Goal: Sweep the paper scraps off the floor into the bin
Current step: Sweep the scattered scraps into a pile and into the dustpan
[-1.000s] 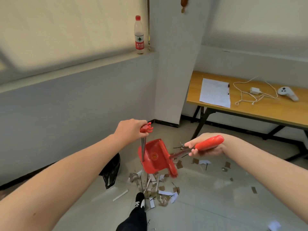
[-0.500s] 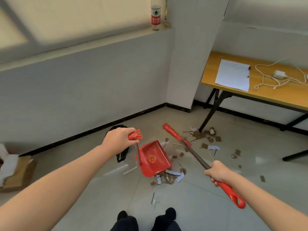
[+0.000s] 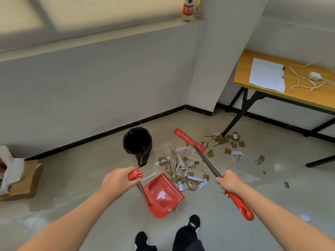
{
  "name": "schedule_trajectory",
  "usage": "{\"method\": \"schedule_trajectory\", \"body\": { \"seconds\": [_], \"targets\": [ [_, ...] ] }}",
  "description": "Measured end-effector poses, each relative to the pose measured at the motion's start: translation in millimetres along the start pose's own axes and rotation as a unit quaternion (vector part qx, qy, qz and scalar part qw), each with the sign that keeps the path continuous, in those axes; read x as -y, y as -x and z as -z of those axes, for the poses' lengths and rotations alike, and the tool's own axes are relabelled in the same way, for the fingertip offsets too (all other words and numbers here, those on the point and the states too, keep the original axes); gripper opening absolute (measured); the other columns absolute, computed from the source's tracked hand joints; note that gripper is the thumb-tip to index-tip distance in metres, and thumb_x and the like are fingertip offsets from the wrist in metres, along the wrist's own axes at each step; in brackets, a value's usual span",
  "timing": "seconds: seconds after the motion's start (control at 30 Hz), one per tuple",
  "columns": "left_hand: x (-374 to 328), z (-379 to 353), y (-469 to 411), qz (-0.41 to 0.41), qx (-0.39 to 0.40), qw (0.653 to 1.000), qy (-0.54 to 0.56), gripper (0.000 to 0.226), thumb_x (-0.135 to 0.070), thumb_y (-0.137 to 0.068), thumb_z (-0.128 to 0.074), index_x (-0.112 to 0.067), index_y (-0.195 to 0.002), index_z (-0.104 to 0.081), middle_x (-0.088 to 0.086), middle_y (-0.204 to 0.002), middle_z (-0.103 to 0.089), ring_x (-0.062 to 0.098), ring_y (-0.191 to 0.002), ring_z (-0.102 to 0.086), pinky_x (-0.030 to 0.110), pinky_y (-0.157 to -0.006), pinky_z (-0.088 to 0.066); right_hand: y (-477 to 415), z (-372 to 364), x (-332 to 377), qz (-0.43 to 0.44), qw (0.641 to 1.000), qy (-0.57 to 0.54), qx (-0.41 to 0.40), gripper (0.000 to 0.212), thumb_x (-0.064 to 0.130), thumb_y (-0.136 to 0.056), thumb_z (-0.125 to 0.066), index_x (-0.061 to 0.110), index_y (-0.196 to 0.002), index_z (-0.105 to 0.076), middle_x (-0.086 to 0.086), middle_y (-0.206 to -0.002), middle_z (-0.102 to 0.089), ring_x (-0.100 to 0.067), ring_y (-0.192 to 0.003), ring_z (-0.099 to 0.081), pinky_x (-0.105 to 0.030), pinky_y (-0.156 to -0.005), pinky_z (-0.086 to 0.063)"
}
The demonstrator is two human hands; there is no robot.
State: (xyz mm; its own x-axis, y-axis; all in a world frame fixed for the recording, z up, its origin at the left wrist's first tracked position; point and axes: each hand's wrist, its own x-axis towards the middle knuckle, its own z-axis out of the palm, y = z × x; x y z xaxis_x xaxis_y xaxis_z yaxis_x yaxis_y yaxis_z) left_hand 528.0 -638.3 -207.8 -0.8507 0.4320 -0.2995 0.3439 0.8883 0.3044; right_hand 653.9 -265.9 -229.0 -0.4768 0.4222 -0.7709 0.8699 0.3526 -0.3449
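**On the tiled floor near the corner: broom and dustpan gripped, scraps loose**

Left hand (image 3: 117,182) is curled round the red top of the dustpan's long handle. The dustpan (image 3: 163,194) is tilted, lip toward the pile; whether it touches the tile is unclear. Right hand (image 3: 229,182) is wrapped round the broom (image 3: 208,162) shaft, just above its red grip. The broom head is out past the pile; floor contact unclear.

Paper scraps (image 3: 183,171): main heap between pan lip and broom head, a second cluster by the table leg (image 3: 233,120), and strays to the right. The bin (image 3: 137,142), black-lined, stands left of the heap, apart from the pan.

Handling, as a judgement:
- The scraps are light, flat card squares and thin strips. They will likely skid or flutter on glossy tile, so use short, low strokes.
- Flat bits may slip under the lip, so press the pan down.
- The pan is light plastic and would swing on its handle, so carry it level to the bin.
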Motion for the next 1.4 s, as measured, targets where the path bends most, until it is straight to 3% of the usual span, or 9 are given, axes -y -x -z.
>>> {"method": "schedule_trajectory", "body": {
  "seconds": [0.13, 0.27, 0.37, 0.57, 0.67, 0.8, 0.93, 1.13, 1.4],
  "targets": [
    [46.3, -8.9, 24.5, 0.033, 0.007, 0.998, 0.044, 0.035, -0.056, -0.081, -0.061, -0.032, -0.062, -0.045, -0.009, -0.058, -0.052, 0.012, -0.065, -0.05, 0.021, -0.048, -0.029, 6.8, -43.4, 19.2, -0.018, 1.0, -0.003, -0.015, 0.01, 0.006, -0.089, -0.05, 0.0, -0.081, -0.053, -0.013, -0.051, -0.049, -0.017, -0.028, -0.044, -0.022, -0.037, -0.041],
    [79.2, -19.6, 23.0, 0.001, 0.0, 1.0, 0.002, 0.05, -0.068, -0.073, -0.043, -0.023, -0.086, -0.061, -0.007, -0.074, -0.067, 0.013, -0.075, -0.062, 0.023, -0.052, -0.037, -7.8, -75.3, 46.7, -0.03, 0.999, -0.001, -0.017, 0.01, 0.003, -0.09, -0.049, -0.001, -0.081, -0.053, -0.013, -0.052, -0.049, -0.018, -0.028, -0.042, -0.022, -0.037, -0.04],
    [92.5, -28.4, 19.6, -0.011, 0.002, 1.0, -0.026, 0.041, -0.061, -0.078, -0.05, -0.027, -0.096, -0.064, -0.008, -0.084, -0.071, 0.014, -0.081, -0.066, 0.026, -0.055, -0.041, -24.5, -95.8, 63.4, -0.038, 0.999, 0.001, -0.009, 0.016, 0.004, -0.09, -0.05, -0.007, -0.101, -0.054, -0.014, -0.059, -0.052, -0.02, -0.034, -0.045, -0.02, -0.035, -0.04],
    [94.0, -56.1, 13.5, -0.091, -0.017, 0.992, -0.083, 0.021, -0.052, -0.062, -0.063, -0.037, -0.077, -0.059, -0.013, -0.048, -0.06, 0.012, -0.04, -0.058, 0.017, -0.037, -0.012, -79.0, -97.8, 91.9, -0.023, 1.0, 0.014, -0.002, 0.013, 0.002, -0.086, -0.053, -0.007, -0.096, -0.056, -0.015, -0.057, -0.055, -0.016, -0.026, -0.047, -0.022, -0.035, -0.042],
    [93.3, -69.0, 15.7, -0.086, -0.025, 0.992, -0.091, 0.035, -0.049, -0.056, -0.066, -0.038, -0.085, -0.049, -0.014, -0.046, -0.059, 0.01, -0.036, -0.055, 0.014, -0.039, -0.004, -114.5, -91.4, 101.8, -0.024, 0.999, 0.027, 0.02, 0.024, 0.0, -0.077, -0.052, -0.008, -0.099, -0.062, -0.013, -0.056, -0.059, -0.022, -0.039, -0.052, -0.027, -0.048, -0.047],
    [106.2, -63.6, 22.3, -0.035, -0.057, 0.995, -0.077, 0.02, -0.053, -0.067, -0.055, -0.042, -0.084, -0.055, -0.018, -0.054, -0.059, 0.011, -0.042, -0.059, 0.014, -0.038, -0.015, -144.2, -91.8, 103.6, -0.03, 0.99, 0.104, 0.087, 0.043, 0.0, -0.081, -0.041, 0.0, -0.122, -0.055, -0.019, -0.068, -0.053, -0.026, -0.057, -0.049, -0.039, -0.057, -0.05],
    [117.1, -43.1, 36.6, 0.032, -0.106, 0.994, -0.004, 0.024, -0.055, -0.067, -0.05, -0.042, -0.082, -0.063, -0.019, -0.051, -0.056, 0.013, -0.043, -0.056, 0.02, -0.036, -0.037, -155.1, -99.5, 93.7, -0.013, 0.983, 0.172, 0.06, 0.044, 0.002, -0.091, -0.028, 0.005, -0.131, -0.045, -0.015, -0.06, -0.049, -0.02, -0.042, -0.043, -0.027, -0.042, -0.04],
    [131.0, -35.8, 52.1, 0.114, -0.089, 0.989, -0.005, 0.034, -0.064, -0.062, -0.049, -0.042, -0.08, -0.069, -0.011, -0.047, -0.056, 0.021, -0.047, -0.061, 0.025, -0.041, -0.046, -124.6, -114.8, 22.3, -0.061, 0.989, 0.117, 0.066, 0.054, 0.02, -0.095, -0.027, 0.045, -0.143, -0.031, -0.008, -0.072, -0.048, -0.017, -0.047, -0.04, -0.019, -0.039, -0.035],
    [149.8, -23.6, 55.7, 0.107, -0.086, 0.99, -0.013, 0.029, -0.058, -0.062, -0.07, -0.041, -0.083, -0.059, -0.011, -0.046, -0.058, 0.024, -0.048, -0.065, 0.019, -0.042, -0.036, -24.4, -117.0, -30.6, -0.036, 0.966, 0.246, 0.075, 0.053, 0.021, -0.096, -0.036, 0.035, -0.147, -0.031, -0.003, -0.107, -0.057, -0.016, -0.071, -0.05, -0.025, -0.064, -0.042]
  ]
}}
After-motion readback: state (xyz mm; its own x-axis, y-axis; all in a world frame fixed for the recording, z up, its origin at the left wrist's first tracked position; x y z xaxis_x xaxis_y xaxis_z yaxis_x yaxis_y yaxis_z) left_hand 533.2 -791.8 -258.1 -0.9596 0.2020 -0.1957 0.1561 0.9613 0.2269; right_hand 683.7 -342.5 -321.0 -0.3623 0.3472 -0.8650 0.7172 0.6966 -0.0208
